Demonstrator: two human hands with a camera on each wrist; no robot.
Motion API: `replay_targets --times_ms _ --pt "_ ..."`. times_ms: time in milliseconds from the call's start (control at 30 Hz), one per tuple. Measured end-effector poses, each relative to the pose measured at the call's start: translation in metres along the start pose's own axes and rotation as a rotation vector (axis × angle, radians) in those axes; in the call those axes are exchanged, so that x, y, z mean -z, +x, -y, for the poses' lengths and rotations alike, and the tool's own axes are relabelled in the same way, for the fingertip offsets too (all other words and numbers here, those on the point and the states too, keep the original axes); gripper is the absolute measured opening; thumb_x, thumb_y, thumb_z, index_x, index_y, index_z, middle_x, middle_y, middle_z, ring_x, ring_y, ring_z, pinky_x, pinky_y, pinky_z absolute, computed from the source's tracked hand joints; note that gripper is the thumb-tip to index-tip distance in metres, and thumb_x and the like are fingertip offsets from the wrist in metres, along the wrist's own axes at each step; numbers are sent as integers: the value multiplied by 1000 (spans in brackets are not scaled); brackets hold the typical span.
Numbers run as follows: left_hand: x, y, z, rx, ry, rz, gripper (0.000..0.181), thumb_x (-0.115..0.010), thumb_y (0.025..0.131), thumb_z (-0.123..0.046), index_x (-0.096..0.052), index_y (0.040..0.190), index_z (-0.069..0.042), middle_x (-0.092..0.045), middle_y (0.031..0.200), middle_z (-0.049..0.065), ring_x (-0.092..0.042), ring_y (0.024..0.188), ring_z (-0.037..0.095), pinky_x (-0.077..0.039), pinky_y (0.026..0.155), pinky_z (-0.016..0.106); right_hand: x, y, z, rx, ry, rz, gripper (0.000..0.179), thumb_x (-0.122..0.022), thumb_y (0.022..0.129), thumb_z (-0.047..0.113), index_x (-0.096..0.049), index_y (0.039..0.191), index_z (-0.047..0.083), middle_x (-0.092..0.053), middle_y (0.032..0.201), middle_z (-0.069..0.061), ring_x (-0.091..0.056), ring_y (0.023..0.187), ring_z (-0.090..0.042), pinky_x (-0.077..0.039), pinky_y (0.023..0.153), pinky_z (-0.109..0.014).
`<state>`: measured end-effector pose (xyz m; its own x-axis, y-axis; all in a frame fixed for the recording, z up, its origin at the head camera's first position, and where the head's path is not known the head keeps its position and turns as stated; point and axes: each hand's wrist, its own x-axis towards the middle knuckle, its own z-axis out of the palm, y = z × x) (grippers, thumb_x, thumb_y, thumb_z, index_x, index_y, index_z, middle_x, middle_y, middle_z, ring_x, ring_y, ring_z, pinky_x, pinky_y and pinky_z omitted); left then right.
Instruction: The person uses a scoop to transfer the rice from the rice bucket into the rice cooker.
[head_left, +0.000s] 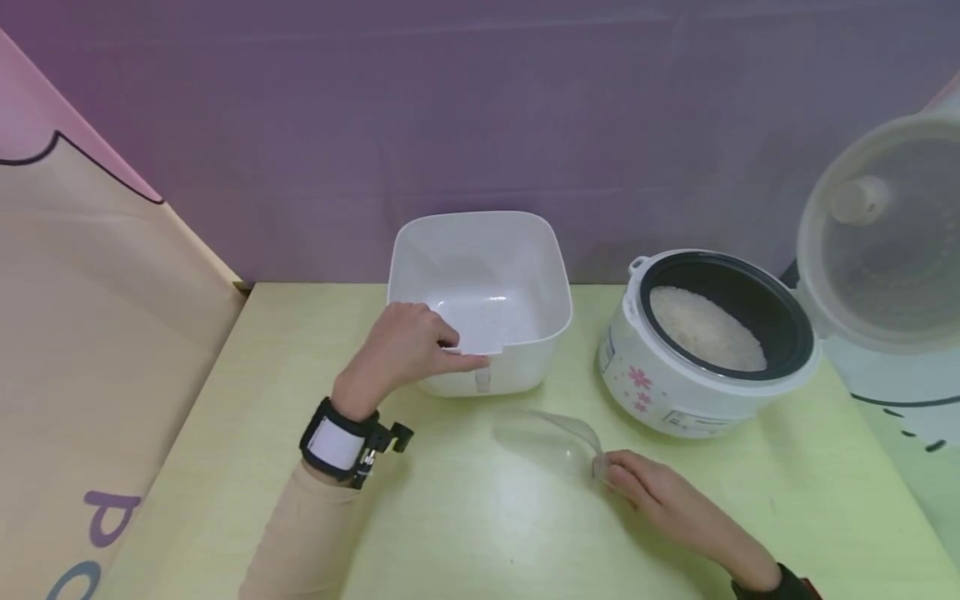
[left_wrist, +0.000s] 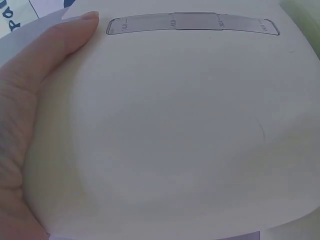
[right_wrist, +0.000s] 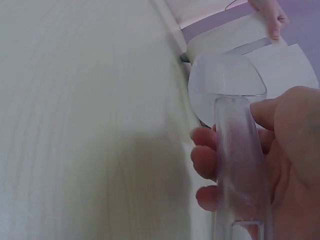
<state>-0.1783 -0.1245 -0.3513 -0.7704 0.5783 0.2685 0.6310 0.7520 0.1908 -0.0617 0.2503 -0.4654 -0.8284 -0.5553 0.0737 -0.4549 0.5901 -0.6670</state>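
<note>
A white square-mouthed plastic bin (head_left: 480, 250) stands near the back of the table. My left hand (head_left: 405, 346) grips its near rim, thumb outside and fingers over the edge. In the left wrist view the thumb (left_wrist: 60, 45) lies along the bin's wall beside a clear strip window (left_wrist: 195, 22) with markings. My right hand (head_left: 667, 500) holds a clear plastic scoop (head_left: 555, 437) by its handle. The right wrist view shows fingers curled round that handle (right_wrist: 240, 160), the scoop's bowl pointing towards the bin. No rice shows in the scoop.
To the right stands a white rice cooker (head_left: 697, 408) with pink flowers, its lid (head_left: 900, 242) raised. White rice (head_left: 705, 329) lies in its dark pot. A purple cloth wall (head_left: 480, 108) rises behind the pale green table (head_left: 465, 533), and a printed cloth (head_left: 90, 333) hangs at the left.
</note>
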Motion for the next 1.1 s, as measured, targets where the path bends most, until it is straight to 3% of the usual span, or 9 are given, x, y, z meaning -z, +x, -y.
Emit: replay_targets --times_ms 167,300,500,733,967,1100 --pt "-1 -1 0 2 3 -13 69 -79 81 -59 -28 50 -26 -14 56 -14 -17 54 4 -15 52 27 -8 7 -4 118 -226 -200 26 -69 94 2 -68 119 9 -73 107 3 -71 97 -14 -59 81 -37" --pt "-2 -1 0 3 -4 -21 68 -79 81 -59 -28 49 -26 -14 56 -14 -16 54 3 -15 51 27 -10 14 -7 177 -296 -261 32 -73 87 1 -66 118 4 -72 104 -2 -71 91 -17 -60 78 -36" --pt "-4 0 0 -1 -17 -29 68 -78 81 -59 -29 49 -26 -14 54 -14 -17 53 3 -16 51 26 -13 21 -11 204 -367 -287 34 -74 88 8 -65 121 4 -70 99 -1 -68 84 -14 -59 73 -34" --pt "-4 1 0 -23 -15 -57 69 -80 80 -59 -29 49 -26 -14 55 -14 -17 53 3 -15 50 26 -16 26 -16 252 -436 -322 35 -71 92 22 -66 120 2 -71 101 -6 -70 86 -21 -59 74 -39" --pt "-6 2 0 -36 -10 -85 68 -80 79 -60 -31 48 -25 -15 54 -14 -17 52 3 -14 50 26 -18 30 -18 217 -519 -322 37 -78 83 24 -68 113 4 -68 101 -5 -66 88 -22 -57 77 -42" --pt "-10 0 1 -45 14 -139 65 -81 76 -62 -37 46 -24 -18 53 -14 -19 50 3 -16 48 25 -20 30 -18 217 -538 -327 39 -79 79 24 -68 112 5 -67 100 -5 -65 89 -23 -56 78 -44"
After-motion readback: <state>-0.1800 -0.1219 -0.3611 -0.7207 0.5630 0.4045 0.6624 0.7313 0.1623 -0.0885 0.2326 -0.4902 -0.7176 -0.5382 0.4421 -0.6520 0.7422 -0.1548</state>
